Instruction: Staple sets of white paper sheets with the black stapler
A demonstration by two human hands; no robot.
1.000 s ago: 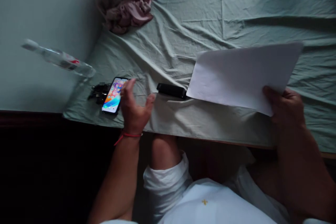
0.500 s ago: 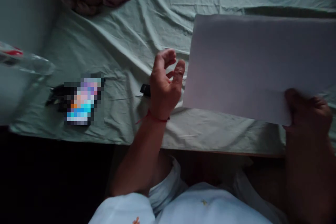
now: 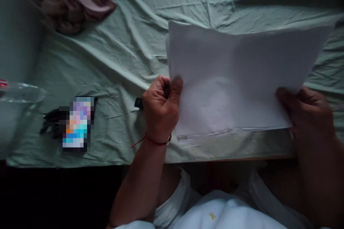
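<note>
Over the wrinkled green cloth [image 3: 134, 57], a few sheets of paper [image 3: 242, 78] span the gap between the hands, long axis running left to right; the left hand [image 3: 161, 111] pinches the left edge, the right hand [image 3: 310, 111] the lower right corner (neither is nearer).

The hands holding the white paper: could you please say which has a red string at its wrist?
The left hand, gripping the white paper on the side nearer the phone, has the red string; the right hand shows none.
</note>
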